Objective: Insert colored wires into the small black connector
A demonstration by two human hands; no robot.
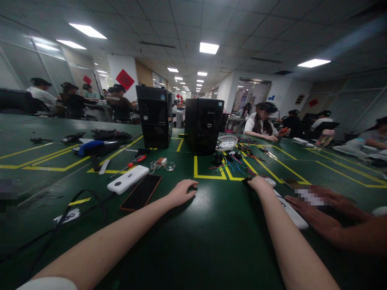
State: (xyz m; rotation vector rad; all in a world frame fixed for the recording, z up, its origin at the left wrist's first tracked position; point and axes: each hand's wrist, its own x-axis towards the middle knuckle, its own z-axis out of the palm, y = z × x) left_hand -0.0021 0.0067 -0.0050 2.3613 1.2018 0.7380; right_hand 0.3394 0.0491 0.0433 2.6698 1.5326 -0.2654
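My left hand (182, 192) rests palm down on the green table (211, 237), fingers loosely stretched, holding nothing. A black phone (140, 192) and a white power bank (127, 179) lie just to its left. My right hand (259, 183) lies further right with its fingers curled over something small and dark that I cannot make out. A long white device (292, 213) runs beside my right forearm. Another person's hands (314, 205) rest on the table at the right, close to that device.
Two black computer towers (155, 116) (203, 125) stand upright behind yellow floor-tape lines. A white basket (226, 141), coloured wires (236, 164), glasses (165, 165), a red-handled screwdriver (136, 160) and a black cable (75, 209) lie around. Other people sit at the far sides.
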